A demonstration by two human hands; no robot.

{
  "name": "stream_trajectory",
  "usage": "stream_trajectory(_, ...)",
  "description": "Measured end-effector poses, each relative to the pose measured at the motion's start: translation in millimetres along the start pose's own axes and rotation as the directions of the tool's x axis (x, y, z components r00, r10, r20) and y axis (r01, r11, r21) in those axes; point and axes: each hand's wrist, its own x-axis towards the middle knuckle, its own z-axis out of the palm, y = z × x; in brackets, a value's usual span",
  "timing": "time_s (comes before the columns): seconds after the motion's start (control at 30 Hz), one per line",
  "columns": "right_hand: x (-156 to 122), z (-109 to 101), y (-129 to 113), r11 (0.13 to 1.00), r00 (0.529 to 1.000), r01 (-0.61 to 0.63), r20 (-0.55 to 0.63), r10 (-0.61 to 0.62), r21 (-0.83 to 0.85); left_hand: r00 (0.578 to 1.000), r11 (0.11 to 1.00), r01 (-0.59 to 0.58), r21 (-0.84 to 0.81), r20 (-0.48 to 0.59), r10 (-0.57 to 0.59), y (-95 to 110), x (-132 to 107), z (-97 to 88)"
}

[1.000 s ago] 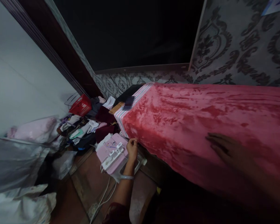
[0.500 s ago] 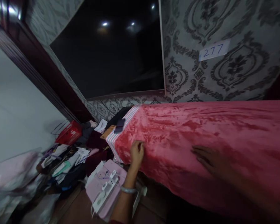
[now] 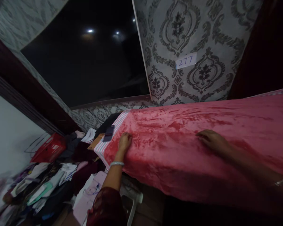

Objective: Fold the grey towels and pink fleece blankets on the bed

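Observation:
A plush red blanket covers a long raised surface that runs from the centre to the right edge. Its left end has a pink and white striped border. My left hand rests on the blanket near that striped end, fingers bent against the cloth, a bangle on the wrist. My right hand lies flat on the blanket further right, fingers spread and pointing left. Neither hand lifts any cloth.
A heap of clothes and a red basket lie on the floor at the left. A pink sewing machine sits below my left arm. A dark screen and patterned wallpaper with a "277" label stand behind.
My left hand rose from the blanket's lower edge by the sewing machine onto its top near the striped end. My right hand slid further up the blanket. The view tilted upward and right.

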Motion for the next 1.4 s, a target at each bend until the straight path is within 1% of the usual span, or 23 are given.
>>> stream_trajectory(0.1,10,-3,11,0.997,0.998,-0.007,0.058,0.012,-0.081,0.999,1.0,0.01,0.025,0.038,-0.011,-11,6,1.0)
stream_trajectory(0.2,16,-1,15,0.989,0.996,-0.007,0.085,0.02,-0.147,0.998,0.999,-0.003,0.04,0.067,0.0,-19,9,3.0)
stream_trajectory(0.33,20,5,18,0.981,0.993,0.007,0.118,0.016,-0.194,0.996,0.999,-0.031,0.039,0.09,0.028,-24,13,4.6)
stream_trajectory(0.4,19,8,19,0.976,0.994,0.022,0.107,0.001,-0.216,0.994,0.999,-0.039,0.031,0.099,0.035,-25,16,4.7)
stream_trajectory(0.57,14,14,23,0.979,0.999,0.048,0.004,-0.048,-0.196,0.993,0.999,-0.041,0.019,0.113,0.038,-30,21,4.9)
stream_trajectory(0.77,14,21,28,0.99,0.999,-0.009,-0.039,0.004,-0.139,0.998,0.998,-0.012,0.055,0.062,0.008,-33,20,9.3)
stream_trajectory(0.83,15,20,29,0.994,1.0,-0.013,-0.025,0.01,-0.105,0.997,0.998,-0.027,0.05,0.076,0.023,-34,21,9.0)
stream_trajectory(0.93,16,15,27,0.998,0.999,-0.015,0.029,0.017,-0.065,0.99,0.998,-0.064,0.021,0.129,0.061,-37,24,5.0)
stream_trajectory(1.0,16,13,22,0.996,0.998,-0.001,0.065,0.007,-0.093,0.984,0.996,-0.083,0.006,0.157,0.081,-38,27,1.5)
stream_trajectory(1.1,15,15,12,0.982,0.996,0.033,0.092,-0.016,-0.186,0.981,0.995,-0.098,0.015,0.169,0.094,-33,30,-2.3)
stream_trajectory(1.2,12,21,4,0.971,0.999,0.019,0.034,-0.011,-0.24,0.984,0.993,-0.107,0.049,0.148,0.099,-25,28,-3.9)
stream_trajectory(1.27,11,27,2,0.97,1.0,0.005,-0.026,-0.011,-0.242,0.992,0.994,-0.086,0.072,0.1,0.079,-21,25,-4.1)
stream_trajectory(1.33,9,30,3,0.975,0.998,-0.008,-0.07,-0.007,-0.224,0.999,0.997,-0.034,0.071,0.029,0.031,-20,22,-3.9)
stream_trajectory(1.4,9,32,3,0.981,0.995,-0.028,-0.1,0.009,-0.191,0.998,0.999,0.034,0.037,-0.045,-0.032,-19,20,-3.5)
